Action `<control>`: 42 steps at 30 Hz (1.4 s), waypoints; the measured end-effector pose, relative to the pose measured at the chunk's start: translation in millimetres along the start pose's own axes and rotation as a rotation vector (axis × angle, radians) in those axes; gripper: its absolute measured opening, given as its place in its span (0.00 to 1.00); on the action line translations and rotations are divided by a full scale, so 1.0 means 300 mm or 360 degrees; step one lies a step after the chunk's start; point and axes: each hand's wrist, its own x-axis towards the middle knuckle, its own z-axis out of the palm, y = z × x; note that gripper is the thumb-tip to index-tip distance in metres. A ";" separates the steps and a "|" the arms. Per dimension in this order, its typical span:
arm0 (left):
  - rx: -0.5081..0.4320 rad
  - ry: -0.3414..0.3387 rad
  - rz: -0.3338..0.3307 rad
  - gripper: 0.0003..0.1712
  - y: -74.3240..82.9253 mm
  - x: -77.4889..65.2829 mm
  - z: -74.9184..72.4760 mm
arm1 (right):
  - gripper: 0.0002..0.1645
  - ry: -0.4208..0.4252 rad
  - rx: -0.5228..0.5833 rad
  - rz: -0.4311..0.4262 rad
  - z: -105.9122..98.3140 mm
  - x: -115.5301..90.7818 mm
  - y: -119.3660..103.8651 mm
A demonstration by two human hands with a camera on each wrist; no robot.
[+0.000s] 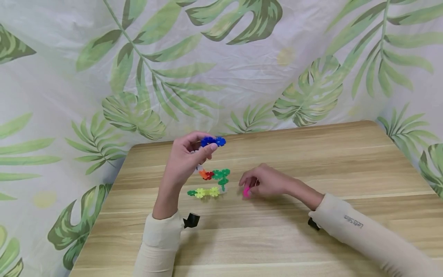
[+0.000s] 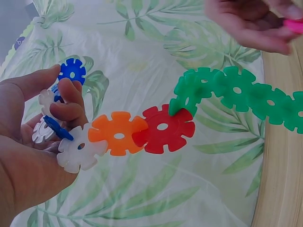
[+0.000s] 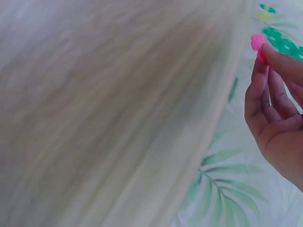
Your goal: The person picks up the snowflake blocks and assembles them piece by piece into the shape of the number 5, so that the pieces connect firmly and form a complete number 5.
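My left hand (image 1: 188, 156) holds one end of a chain of interlocking notched plastic discs, pinching it near the blue discs (image 1: 219, 142). White, orange (image 2: 118, 134), red (image 2: 164, 128) and green discs (image 2: 235, 87) follow along the chain in the left wrist view. In the head view the chain hangs down and bends back to yellow discs (image 1: 200, 192) and a green one at its far end. To the right of the chain, my right hand (image 1: 266, 181) pinches a pink disc (image 3: 258, 42) between thumb and fingertips, apart from the chain.
A wood-grain table (image 1: 311, 161) lies under both hands. Behind it hangs a pale leaf-patterned cloth (image 1: 242, 77). Small black devices (image 1: 192, 220) are strapped at both wrists, by the cream sleeves (image 1: 160, 234).
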 end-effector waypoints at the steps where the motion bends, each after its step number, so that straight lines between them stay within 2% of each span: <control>1: 0.0000 -0.0006 0.0002 0.08 0.000 0.000 0.002 | 0.14 0.0041 0.0002 -0.0001 -0.008 -0.004 -0.003; 13: 0.0016 -0.0072 -0.0004 0.07 -0.004 -0.003 0.024 | 0.12 0.0527 0.0172 -0.0004 -0.086 -0.046 -0.058; 24: 0.0010 -0.0104 -0.0022 0.09 -0.011 -0.007 0.044 | 0.14 0.0921 0.0512 0.0104 -0.129 -0.053 -0.130; 28: -0.0008 -0.0119 -0.0016 0.10 -0.010 -0.008 0.054 | 0.15 0.1043 0.0595 0.0043 -0.134 -0.048 -0.148; 34: -0.0014 -0.0128 -0.0001 0.09 -0.011 -0.008 0.066 | 0.16 0.1202 0.0737 -0.0162 -0.136 -0.040 -0.169; 38: -0.0013 -0.0120 -0.0006 0.09 -0.006 -0.009 0.073 | 0.16 0.1221 0.0777 -0.0260 -0.136 -0.035 -0.180; 42: -0.0021 -0.0108 0.0003 0.09 -0.002 -0.011 0.081 | 0.17 0.1207 0.0789 -0.0280 -0.137 -0.033 -0.193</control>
